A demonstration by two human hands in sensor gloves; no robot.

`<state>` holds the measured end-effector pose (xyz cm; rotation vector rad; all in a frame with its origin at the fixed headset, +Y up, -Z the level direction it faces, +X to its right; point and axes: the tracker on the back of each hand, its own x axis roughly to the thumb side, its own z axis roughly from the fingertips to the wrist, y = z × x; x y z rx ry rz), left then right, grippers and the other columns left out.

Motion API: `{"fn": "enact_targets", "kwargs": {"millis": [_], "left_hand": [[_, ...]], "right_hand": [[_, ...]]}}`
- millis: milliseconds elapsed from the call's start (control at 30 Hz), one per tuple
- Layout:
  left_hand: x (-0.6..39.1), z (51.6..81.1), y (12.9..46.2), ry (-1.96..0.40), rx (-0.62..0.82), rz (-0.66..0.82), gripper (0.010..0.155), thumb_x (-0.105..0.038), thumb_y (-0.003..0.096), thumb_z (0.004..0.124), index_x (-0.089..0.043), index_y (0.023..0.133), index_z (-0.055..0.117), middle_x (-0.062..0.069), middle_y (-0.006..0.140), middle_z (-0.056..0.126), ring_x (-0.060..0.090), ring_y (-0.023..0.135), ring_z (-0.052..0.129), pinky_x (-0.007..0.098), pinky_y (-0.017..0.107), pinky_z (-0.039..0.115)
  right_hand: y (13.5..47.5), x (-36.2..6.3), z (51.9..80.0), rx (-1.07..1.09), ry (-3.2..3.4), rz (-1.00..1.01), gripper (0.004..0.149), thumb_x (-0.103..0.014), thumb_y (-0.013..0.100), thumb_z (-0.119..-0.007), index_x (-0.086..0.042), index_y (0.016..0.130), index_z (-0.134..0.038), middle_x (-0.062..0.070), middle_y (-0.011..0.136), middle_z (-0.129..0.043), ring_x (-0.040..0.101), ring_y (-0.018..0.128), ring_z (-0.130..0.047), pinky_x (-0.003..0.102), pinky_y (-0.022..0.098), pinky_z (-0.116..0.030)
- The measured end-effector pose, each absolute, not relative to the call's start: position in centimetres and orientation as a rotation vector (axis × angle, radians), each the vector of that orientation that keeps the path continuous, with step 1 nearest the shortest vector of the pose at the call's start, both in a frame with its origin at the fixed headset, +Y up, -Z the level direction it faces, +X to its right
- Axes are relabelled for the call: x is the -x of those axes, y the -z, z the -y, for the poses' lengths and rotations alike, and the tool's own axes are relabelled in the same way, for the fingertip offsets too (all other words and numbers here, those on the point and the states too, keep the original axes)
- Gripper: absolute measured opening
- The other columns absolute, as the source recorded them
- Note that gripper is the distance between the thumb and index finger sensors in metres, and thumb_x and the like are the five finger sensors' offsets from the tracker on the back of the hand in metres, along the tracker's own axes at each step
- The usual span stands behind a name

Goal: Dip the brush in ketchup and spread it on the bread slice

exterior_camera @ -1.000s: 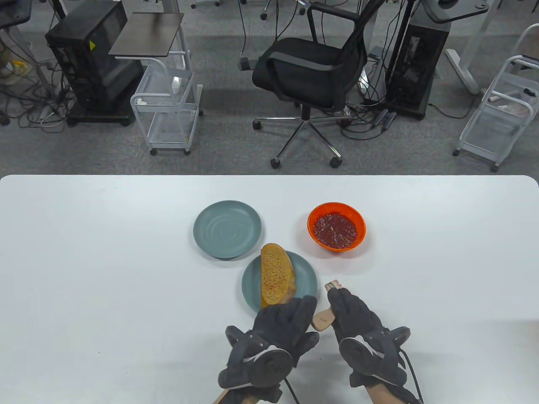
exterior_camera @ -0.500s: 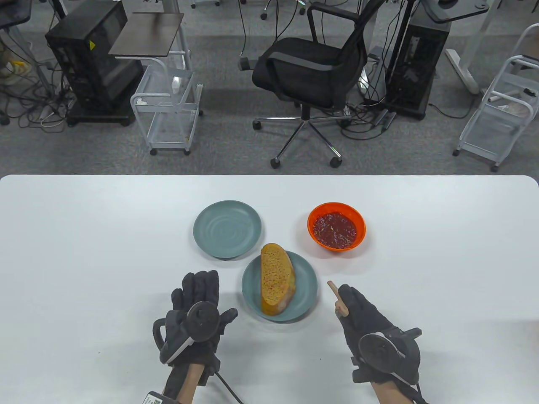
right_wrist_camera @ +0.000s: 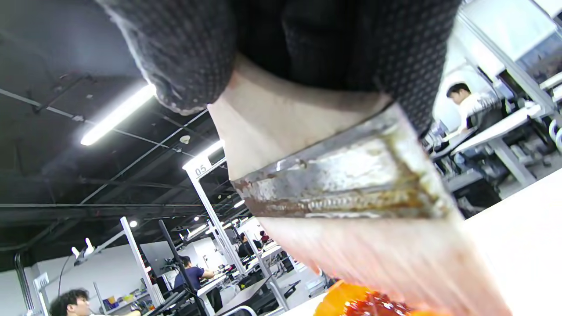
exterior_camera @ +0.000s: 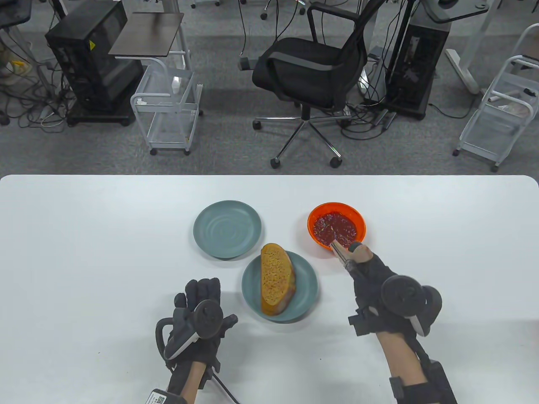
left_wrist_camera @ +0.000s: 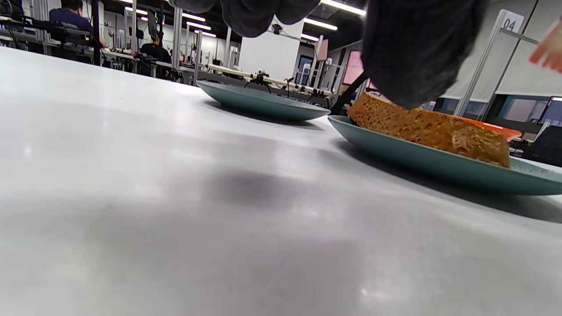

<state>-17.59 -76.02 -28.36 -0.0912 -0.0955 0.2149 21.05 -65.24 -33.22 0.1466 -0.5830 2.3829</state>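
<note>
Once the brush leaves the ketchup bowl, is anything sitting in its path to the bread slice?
Nothing visible blocks it. The right hand holds the brush with its bristles in the orange bowl. Between that bowl and the bread slice on its plate there is only bare table. The left hand rests on the bread's far side.

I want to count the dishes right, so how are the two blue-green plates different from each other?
The near plate holds a bread slice; the far plate holds nothing. The near plate sits between the two hands, closer to the person; the far plate sits farther back and to the left, across from the orange ketchup bowl. Their rims almost meet; I cannot tell whether they touch. Both are round, blue-green, shallow, and look about the same size.
</note>
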Motion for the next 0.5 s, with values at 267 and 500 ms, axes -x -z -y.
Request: {"fn": "enact_targets", "kwargs": {"millis": [267, 500], "left_hand": [[17.3, 76.6, 28.8, -0.229, 0.115, 0.118, 0.089, -0.056, 0.0538, 0.082, -0.014, 0.116, 0.035, 0.018, 0.121, 0.039, 0.047, 0.110, 0.031, 0.062, 0.070, 0.027], [17.8, 77.3, 29.3, -0.243, 0.145, 0.111, 0.088, -0.055, 0.0540, 0.082, -0.013, 0.116, 0.035, 0.018, 0.121, 0.039, 0.047, 0.110, 0.030, 0.062, 0.070, 0.026]], "right_hand": [[41.0, -21.1, 63.5, -0.034, -2.299, 0.389, 0.050, -0.024, 0.053, -0.079, -0.012, 0.101, -0.071, 0.026, 0.093, -0.077, 0.046, 0.078, -0.093, 0.051, 0.053, -0.085], [45.9, -19.3, 65.2, 0.053, -2.469, 0.259, 0.052, -0.022, 0.053, -0.078, -0.008, 0.102, -0.067, 0.027, 0.094, -0.075, 0.047, 0.079, -0.092, 0.051, 0.054, -0.085]]}}
